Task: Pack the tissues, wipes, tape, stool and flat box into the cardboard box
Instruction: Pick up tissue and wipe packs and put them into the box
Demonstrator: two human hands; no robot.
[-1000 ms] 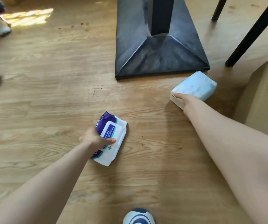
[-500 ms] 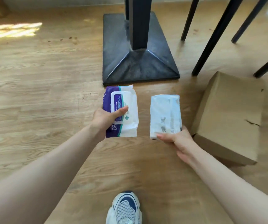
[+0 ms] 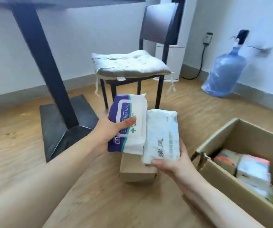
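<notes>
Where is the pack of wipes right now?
The wipes pack is held in the left hand mid-frame, beside the tissue pack in the right hand.

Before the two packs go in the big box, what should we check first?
1. Left hand holds the purple-and-white wipes pack firmly, thumb on its front: ok.
2. Right hand grips the white tissue pack at its lower end: ok.
3. Open brown cardboard box has its top open: ok.
4. Free room inside that box: part is already filled with packs; remaining room: cannot tell.
5. Small closed flat cardboard box on the floor under the hands is not packed: not ok.
6. Tape located: cannot tell, none in view.
</notes>
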